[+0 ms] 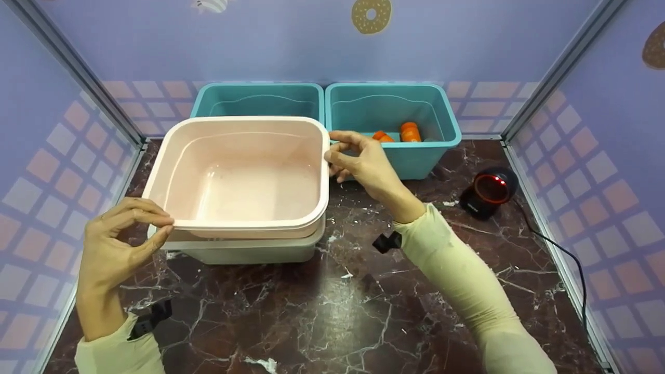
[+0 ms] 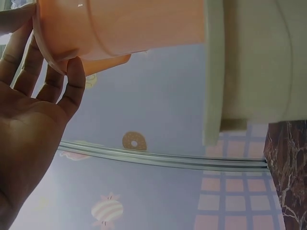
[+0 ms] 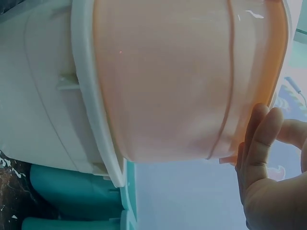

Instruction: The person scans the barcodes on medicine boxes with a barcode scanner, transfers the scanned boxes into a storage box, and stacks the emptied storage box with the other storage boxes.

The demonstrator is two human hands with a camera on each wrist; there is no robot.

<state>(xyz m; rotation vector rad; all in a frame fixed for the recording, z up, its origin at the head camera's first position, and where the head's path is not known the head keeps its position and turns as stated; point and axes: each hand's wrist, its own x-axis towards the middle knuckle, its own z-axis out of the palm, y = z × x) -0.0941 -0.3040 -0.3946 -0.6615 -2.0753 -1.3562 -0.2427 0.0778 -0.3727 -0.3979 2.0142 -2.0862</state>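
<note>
A pale pink plastic bin (image 1: 249, 176) stands partly inside a whitish bin (image 1: 254, 252), its rim well above the lower bin's rim. At the pink bin's near left corner, my left hand (image 1: 117, 241) pinches the rim between thumb and fingers. My right hand (image 1: 366, 163) grips the same rim on the right side, thumb on top and fingers beneath. In the left wrist view, the fingers (image 2: 72, 84) curl under the pink rim. The right wrist view shows the pink bin's side wall (image 3: 168, 81) rising out of the whitish bin (image 3: 53, 86).
Two teal bins stand along the back wall; the right one (image 1: 392, 91) holds orange-capped bottles (image 1: 410, 132), while the left one (image 1: 260, 88) is partly hidden. A black scanner-like device (image 1: 488, 192) with a red glow and a cable sits at the right. Patterned walls enclose the dark marbled table (image 1: 363, 311).
</note>
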